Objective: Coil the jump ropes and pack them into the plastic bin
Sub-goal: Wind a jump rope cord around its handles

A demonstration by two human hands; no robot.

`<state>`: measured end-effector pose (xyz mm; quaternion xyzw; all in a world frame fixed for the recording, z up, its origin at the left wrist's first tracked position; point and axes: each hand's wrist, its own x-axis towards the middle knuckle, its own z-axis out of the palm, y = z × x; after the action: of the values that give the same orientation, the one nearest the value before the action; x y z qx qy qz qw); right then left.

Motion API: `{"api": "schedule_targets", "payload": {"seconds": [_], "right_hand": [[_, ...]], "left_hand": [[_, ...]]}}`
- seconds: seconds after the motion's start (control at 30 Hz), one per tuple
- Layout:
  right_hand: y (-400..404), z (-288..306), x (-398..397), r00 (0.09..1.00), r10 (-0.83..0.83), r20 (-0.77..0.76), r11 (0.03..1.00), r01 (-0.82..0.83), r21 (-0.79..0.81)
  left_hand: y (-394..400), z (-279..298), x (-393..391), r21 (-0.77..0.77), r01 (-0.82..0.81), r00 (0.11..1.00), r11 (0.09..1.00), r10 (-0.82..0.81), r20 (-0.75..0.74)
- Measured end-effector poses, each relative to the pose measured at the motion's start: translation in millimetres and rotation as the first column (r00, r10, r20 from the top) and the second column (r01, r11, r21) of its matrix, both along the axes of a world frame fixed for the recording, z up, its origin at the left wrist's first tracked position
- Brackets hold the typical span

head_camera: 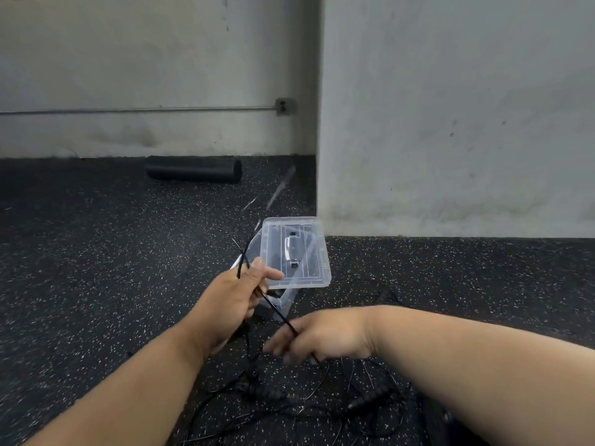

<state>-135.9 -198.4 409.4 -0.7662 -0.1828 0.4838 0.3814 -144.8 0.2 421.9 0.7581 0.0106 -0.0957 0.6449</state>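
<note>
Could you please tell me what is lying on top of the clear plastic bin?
A clear plastic lid with a white handle rests askew over the clear plastic bin. The bin's inside is mostly covered, so I cannot tell its contents.

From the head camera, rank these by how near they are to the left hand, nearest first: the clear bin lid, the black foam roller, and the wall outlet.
Measured from the left hand:
1. Clear bin lid, just ahead and to the right of the hand, tilted on the bin.
2. Black foam roller, farther ahead on the floor, by the wall.
3. Wall outlet, farthest, up on the wall above the roller's right end.
</note>
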Motion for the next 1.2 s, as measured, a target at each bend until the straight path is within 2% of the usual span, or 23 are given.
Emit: {"api": "schedule_targets", "payload": {"seconds": [0.03, 0.1, 0.17, 0.2, 0.23, 0.27, 0.3, 0.37, 0.43, 0.57, 0.63, 0.73, 0.77, 0.83, 0.9, 0.97, 1.0, 1.03, 1.07, 1.2], "right_hand": [[2, 0, -5, 0.998, 0.044, 0.035, 0.999, -0.044, -0.016], [-1, 9, -6, 0.981, 0.032, 0.191, 0.999, -0.027, -0.027], [-8, 24, 3, 0.944, -0.138, 0.300, 0.990, 0.126, 0.058], [-12, 32, 10, 0.918, -0.279, 0.281, 0.957, 0.242, 0.162], [-14, 39, 17, 0.891, -0.413, 0.189, 0.891, 0.352, 0.286], [-13, 46, 22, 0.865, -0.500, 0.041, 0.800, 0.442, 0.406], [-11, 51, 26, 0.837, -0.538, -0.104, 0.703, 0.513, 0.493], [-4, 60, 31, 0.795, -0.540, -0.276, 0.562, 0.585, 0.584], [5, 67, 32, 0.770, -0.524, -0.365, 0.471, 0.619, 0.628], [12, 81, 30, 0.743, -0.503, -0.442, 0.360, 0.645, 0.674], [11, 87, 33, 0.726, -0.542, -0.423, 0.338, 0.650, 0.681], [0, 88, 46, 0.659, -0.711, -0.245, 0.401, 0.667, 0.628], [-6, 85, 51, 0.644, -0.749, -0.154, 0.460, 0.673, 0.579], [-18, 70, 55, 0.672, -0.741, 0.009, 0.606, 0.662, 0.442], [-25, 56, 48, 0.759, -0.632, 0.158, 0.766, 0.581, 0.277], [-27, 45, 36, 0.887, -0.334, 0.320, 0.940, 0.340, 0.039], [-25, 40, 31, 0.929, -0.155, 0.336, 0.978, 0.192, -0.080], [-22, 32, 24, 0.952, -0.021, 0.307, 0.985, 0.071, -0.154], [-17, 23, 19, 0.965, 0.036, 0.261, 0.985, 0.011, -0.175], [0, -6, 0, 0.969, 0.073, 0.238, 0.990, -0.042, -0.134]], "left_hand": [[1, 1, 1, -0.040, -0.010, 1.000, 0.999, 0.010, -0.006], [5, 1, 3, -0.060, -0.032, 0.999, 0.998, 0.031, -0.016], [12, 0, 3, 0.049, 0.013, 1.000, 0.999, -0.012, -0.022], [15, -2, 2, 0.171, 0.076, 0.997, 0.982, -0.073, -0.027], [15, -5, -1, 0.295, 0.142, 0.990, 0.945, -0.136, -0.041], [12, -8, -6, 0.350, 0.202, 0.979, 0.915, -0.194, -0.060], [6, -13, -10, 0.315, 0.251, 0.968, 0.915, -0.230, -0.102], [-11, -21, -19, 0.147, 0.330, 0.936, 0.933, -0.302, -0.181], [-26, -31, -25, 0.146, 0.396, 0.907, 0.907, -0.360, -0.219], [-42, -45, -30, 0.380, 0.475, 0.879, 0.793, -0.410, -0.242], [-40, -47, -29, 0.474, 0.476, 0.879, 0.741, -0.388, -0.277], [-32, -42, -25, 0.483, 0.364, 0.930, 0.796, -0.287, -0.228], [-28, -38, -23, 0.460, 0.306, 0.950, 0.833, -0.239, -0.200], [-19, -31, -14, 0.383, 0.195, 0.978, 0.903, -0.151, -0.141], [-11, -25, -5, 0.277, 0.115, 0.991, 0.954, -0.090, -0.100], [-7, -19, 1, 0.085, 0.040, 0.994, 0.996, -0.030, -0.108], [-6, -18, 3, -0.024, 0.007, 0.993, 1.000, -0.009, -0.122], [-6, -16, 4, -0.106, -0.009, 0.991, 0.994, -0.005, -0.132], [-7, -14, 4, -0.154, -0.013, 0.991, 0.988, -0.008, -0.137], [-14, -12, 3, -0.194, 0.007, 0.992, 0.981, -0.032, -0.124]]}}
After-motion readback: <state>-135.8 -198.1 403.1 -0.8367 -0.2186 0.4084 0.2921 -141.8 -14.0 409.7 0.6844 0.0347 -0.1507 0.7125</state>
